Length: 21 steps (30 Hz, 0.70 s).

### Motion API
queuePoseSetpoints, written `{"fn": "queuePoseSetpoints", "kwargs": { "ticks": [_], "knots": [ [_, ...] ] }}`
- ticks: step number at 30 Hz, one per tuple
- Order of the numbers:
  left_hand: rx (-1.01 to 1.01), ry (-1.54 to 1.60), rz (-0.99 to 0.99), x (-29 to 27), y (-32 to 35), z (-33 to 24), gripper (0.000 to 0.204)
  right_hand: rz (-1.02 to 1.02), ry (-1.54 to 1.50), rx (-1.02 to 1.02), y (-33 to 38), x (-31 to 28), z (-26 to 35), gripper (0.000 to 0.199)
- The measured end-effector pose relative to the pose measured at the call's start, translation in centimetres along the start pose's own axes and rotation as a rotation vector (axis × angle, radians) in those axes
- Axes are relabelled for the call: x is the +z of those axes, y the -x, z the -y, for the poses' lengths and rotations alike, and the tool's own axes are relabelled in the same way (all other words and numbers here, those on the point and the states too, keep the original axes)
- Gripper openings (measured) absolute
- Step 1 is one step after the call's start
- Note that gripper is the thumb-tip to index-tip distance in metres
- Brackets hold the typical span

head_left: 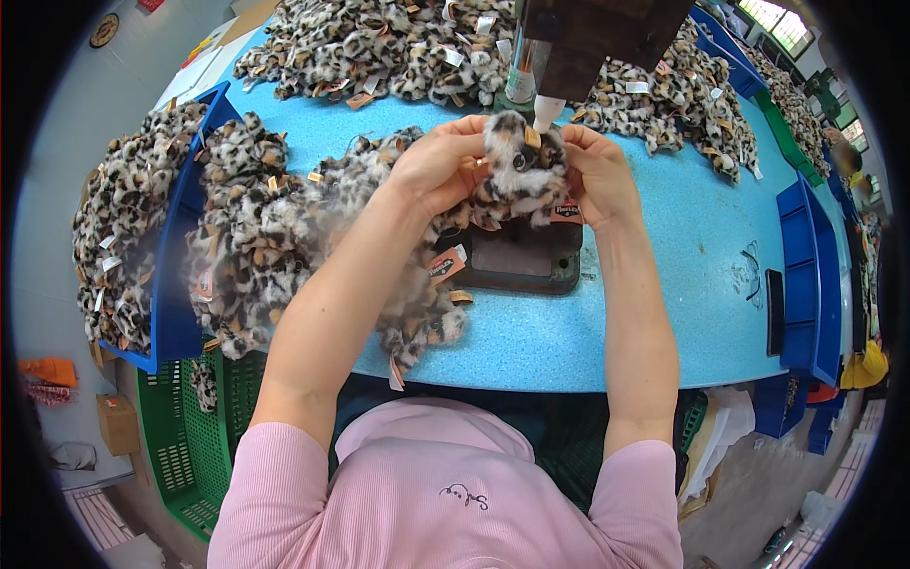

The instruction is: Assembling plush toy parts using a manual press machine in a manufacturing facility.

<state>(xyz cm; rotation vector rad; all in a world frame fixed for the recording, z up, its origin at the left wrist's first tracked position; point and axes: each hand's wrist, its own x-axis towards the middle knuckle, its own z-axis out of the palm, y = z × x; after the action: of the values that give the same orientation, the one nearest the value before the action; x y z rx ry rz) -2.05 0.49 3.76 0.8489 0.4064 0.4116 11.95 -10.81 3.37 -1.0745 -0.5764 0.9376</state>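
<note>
Gripping one leopard plush toy (519,171), two hands: left hand (438,166), right hand (599,175).

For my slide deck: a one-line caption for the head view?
Both hands, left hand and right hand, hold a leopard-print plush toy under a machine nozzle.

A single head-worn fisheye view looks steeply down and forward from above the person's pink-sleeved shoulders, close over the blue worktop (664,237). Both forearms enter from the lower edge and meet near the upper centre, a short way below the lens. The worktop's near edge bows across the middle; floor and green crates (180,446) curve away along the dark, rounded rim
</note>
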Motion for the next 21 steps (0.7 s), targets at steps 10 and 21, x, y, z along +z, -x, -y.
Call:
{"fn": "queuePoseSetpoints", "kwargs": {
  "ticks": [10,21],
  "knots": [
    [0.214,-0.381,-0.186,-0.1,-2.3,2.2,0.010,0.010,0.349,0.084,-0.2,-0.3,-0.2,0.013],
    [0.176,-0.683,-0.135,0.4,-1.5,1.6,0.004,0.098,0.444,-0.067,-0.5,-1.0,-1.4,0.019]
  ]
}}
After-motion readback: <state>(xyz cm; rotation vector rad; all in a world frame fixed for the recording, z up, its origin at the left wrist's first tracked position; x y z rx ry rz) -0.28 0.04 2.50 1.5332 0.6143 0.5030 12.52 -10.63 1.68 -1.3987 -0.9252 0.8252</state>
